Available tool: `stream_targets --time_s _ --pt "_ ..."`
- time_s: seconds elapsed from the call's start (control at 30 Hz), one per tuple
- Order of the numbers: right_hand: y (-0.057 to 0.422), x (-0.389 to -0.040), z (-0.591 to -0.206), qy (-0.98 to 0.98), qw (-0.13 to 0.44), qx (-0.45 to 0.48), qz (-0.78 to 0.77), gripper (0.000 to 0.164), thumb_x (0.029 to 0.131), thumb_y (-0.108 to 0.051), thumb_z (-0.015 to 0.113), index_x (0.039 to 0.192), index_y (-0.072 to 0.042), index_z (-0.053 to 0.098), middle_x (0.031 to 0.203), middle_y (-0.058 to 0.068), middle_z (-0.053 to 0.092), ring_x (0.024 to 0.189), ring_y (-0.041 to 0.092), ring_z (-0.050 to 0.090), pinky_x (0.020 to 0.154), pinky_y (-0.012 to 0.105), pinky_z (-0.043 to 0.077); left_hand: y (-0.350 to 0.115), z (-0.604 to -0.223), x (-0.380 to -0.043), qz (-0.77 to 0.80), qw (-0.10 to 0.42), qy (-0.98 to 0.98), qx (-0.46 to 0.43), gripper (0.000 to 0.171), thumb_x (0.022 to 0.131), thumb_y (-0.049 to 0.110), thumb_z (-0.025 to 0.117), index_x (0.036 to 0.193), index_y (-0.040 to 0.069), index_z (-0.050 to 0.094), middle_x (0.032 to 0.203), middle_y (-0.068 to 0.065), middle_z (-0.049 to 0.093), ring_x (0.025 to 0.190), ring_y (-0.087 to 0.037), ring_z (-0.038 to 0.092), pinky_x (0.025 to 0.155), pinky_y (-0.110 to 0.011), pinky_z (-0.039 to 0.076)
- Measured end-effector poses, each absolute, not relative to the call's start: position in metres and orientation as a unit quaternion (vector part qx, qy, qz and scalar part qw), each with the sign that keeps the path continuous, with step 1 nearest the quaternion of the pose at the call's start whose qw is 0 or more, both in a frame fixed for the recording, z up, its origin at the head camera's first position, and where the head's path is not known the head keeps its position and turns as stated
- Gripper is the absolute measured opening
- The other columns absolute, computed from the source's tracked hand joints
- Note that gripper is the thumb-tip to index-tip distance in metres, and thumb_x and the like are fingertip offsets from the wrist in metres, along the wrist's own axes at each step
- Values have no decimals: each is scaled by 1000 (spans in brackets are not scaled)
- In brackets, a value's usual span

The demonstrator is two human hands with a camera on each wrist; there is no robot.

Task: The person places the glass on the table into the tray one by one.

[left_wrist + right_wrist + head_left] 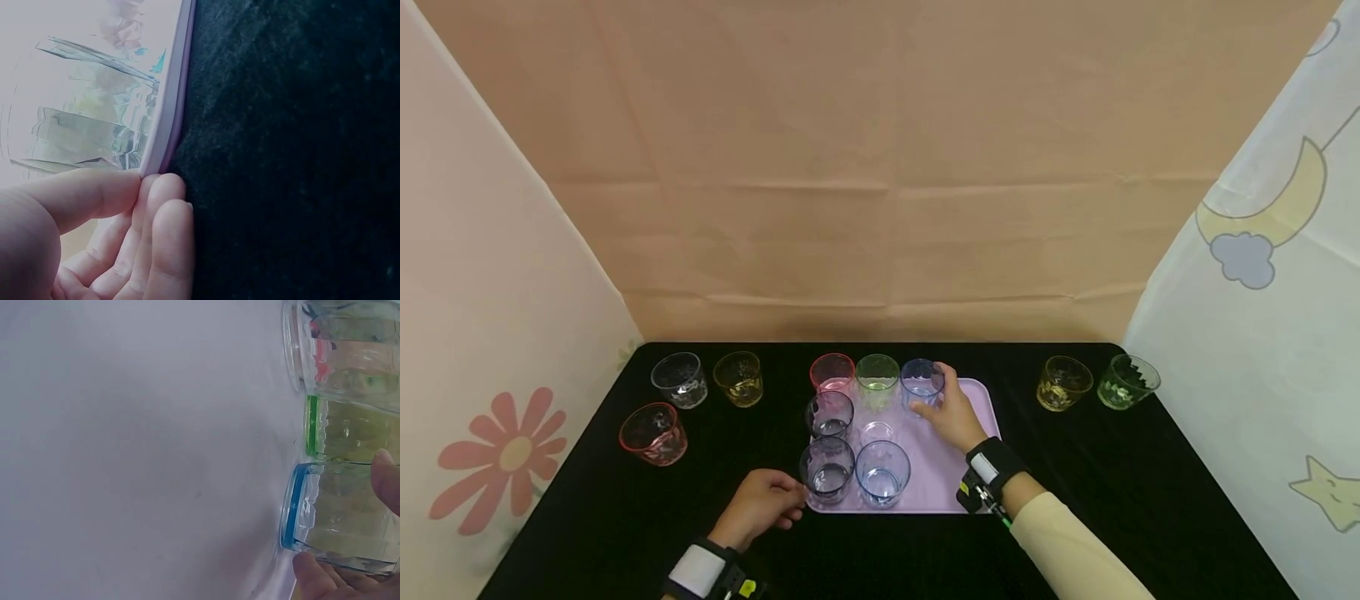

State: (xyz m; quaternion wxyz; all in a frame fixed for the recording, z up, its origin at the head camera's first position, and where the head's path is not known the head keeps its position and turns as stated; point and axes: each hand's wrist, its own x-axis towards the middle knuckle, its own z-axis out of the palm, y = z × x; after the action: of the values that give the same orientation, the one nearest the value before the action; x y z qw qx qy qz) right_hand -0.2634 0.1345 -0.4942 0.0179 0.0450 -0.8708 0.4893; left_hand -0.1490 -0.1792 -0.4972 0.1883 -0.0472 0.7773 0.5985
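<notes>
My right hand (953,417) grips a blue-tinted glass (922,385) at the back of a lilac tray (951,479). In the right wrist view, the thumb and fingers lie on opposite sides of this glass, which stands upright beside a green glass (356,428). My left hand (762,502) pinches the tray's front left corner between thumb and fingers, as the left wrist view shows. Near it on the tray are a dark grey glass (827,479) and a second blue glass (883,479). Behind them stand another grey glass (830,417), a clear glass (877,432) and a red glass (832,367).
To the left on the black table (715,450) stand a clear glass (680,381), a yellow glass (739,381) and a red glass (655,435). A yellow glass (1063,385) and a green glass (1127,383) stand at the right. Sheets hang around the back and sides.
</notes>
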Motion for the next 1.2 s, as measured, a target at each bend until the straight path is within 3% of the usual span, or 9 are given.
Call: stream_targets --time_s 0.3,0.57,0.97,1.2 --pt "134 -271 -500 -875 31 51 481 83 88 -10 79 151 -1 27 144 33 49 132 47 50 107 58 42 -180 -498 -150 593 191 781 -52 13 91 4 68 97 -8 67 82 -8 70 68 -15 67 64 -33 60" --pt "135 -273 -503 -878 37 52 474 86 87 -11 80 153 -3 25 142 34 51 122 47 57 97 56 49 -180 -499 -149 592 190 782 -46 13 91 5 69 95 -7 66 82 -7 70 68 -15 67 65 -33 60" --pt "135 -273 -505 -876 34 45 478 96 87 -9 79 158 -6 15 143 37 48 119 50 59 98 57 49 -180 -498 -149 596 188 779 -52 13 91 4 69 95 -7 66 82 -7 70 69 -15 67 66 -33 60" --pt "141 -268 -503 -865 15 24 501 116 81 -12 86 159 0 1 150 39 37 137 49 44 110 55 40 -180 -500 -150 594 189 780 -56 14 91 6 69 96 -8 66 84 -8 70 71 -16 68 67 -34 60"
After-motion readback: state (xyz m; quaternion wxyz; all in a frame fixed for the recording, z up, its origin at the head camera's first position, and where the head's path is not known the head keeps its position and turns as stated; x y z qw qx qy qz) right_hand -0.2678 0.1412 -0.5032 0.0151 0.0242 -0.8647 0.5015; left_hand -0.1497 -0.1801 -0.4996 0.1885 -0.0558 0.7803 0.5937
